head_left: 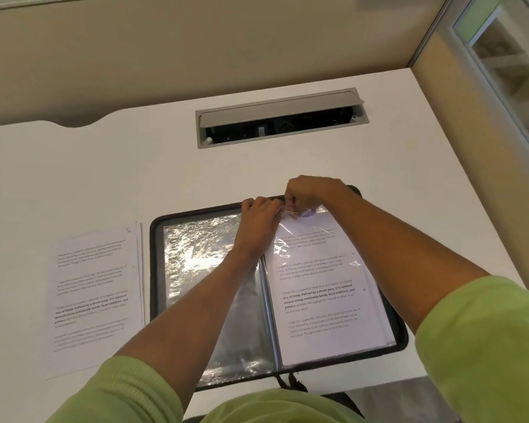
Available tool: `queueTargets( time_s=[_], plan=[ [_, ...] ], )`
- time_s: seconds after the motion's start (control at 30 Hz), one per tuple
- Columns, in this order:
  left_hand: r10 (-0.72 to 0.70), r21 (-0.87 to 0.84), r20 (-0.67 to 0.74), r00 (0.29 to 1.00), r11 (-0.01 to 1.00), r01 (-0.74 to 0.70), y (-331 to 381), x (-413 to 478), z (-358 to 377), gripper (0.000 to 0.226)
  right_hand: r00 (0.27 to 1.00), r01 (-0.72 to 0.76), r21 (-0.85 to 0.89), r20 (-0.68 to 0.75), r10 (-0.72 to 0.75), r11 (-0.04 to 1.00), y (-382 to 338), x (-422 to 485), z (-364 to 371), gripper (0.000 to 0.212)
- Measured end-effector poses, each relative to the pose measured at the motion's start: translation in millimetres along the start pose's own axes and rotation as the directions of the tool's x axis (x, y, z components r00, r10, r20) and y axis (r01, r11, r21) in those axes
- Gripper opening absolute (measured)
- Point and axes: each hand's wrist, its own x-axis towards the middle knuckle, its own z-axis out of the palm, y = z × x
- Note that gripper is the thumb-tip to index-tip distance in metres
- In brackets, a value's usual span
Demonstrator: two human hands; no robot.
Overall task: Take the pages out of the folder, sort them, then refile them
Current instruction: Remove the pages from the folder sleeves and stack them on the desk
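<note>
While open folder (155, 270) lies at centre of frame on desk (104, 166), both hands work at top edge of right-hand sleeve (290, 239): left hand (257, 222) curled on sleeve rim, right hand (309, 193) pinching film at mouth. Page (327, 300) inside sleeve: likely light, limp, easily creased; film likely slippery, clingy. Best hold: page's top corner, mouth held apart. Loose stack (95, 288) at left of frame.
</note>
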Motion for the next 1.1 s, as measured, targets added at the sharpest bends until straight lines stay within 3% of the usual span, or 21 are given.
queueTargets(
  time_s=[0.17, 0.27, 0.33, 0.5, 0.67, 0.83, 1.1],
  plan=[
    [-0.061, -0.027, -0.084, 0.995, 0.998, 0.059, 7, -9, 5, 0.021, 0.993, 0.013, -0.148, 0.116, 0.004, 0.989, -9, 6, -1, 0.015],
    [-0.301, -0.140, -0.137, 0.944, 0.949, 0.282, 31, -32, 9, 0.046, 0.991, 0.013, -0.152, 0.133, 0.008, 0.988, -7, 10, 3, 0.015],
    [-0.359, -0.128, -0.092, 0.929, 0.929, 0.347, 54, -54, 16, 0.058, 0.995, 0.029, -0.141, 0.094, -0.016, 0.990, -5, 12, 4, 0.022],
    [-0.183, 0.099, 0.188, 0.965, 0.981, 0.167, 89, -98, 42, 0.068, 0.999, 0.016, -0.148, -0.038, -0.022, 0.989, -1, 16, -1, 0.020],
    [-0.019, 0.199, 0.337, 0.941, 0.979, -0.051, 100, -111, 61, 0.066, 0.977, 0.018, -0.210, -0.202, -0.061, 0.977, 2, 25, -8, 0.015],
    [-0.036, 0.232, 0.382, 0.923, 0.971, -0.058, 106, -105, 64, 0.068, 0.969, 0.014, -0.225, -0.238, -0.069, 0.974, 6, 35, -16, 0.017],
    [-0.047, 0.214, 0.422, 0.905, 0.976, -0.049, 125, -107, 68, 0.072, 0.902, -0.054, -0.216, -0.429, -0.046, 0.975, 6, 44, -60, 0.015]
  ],
)
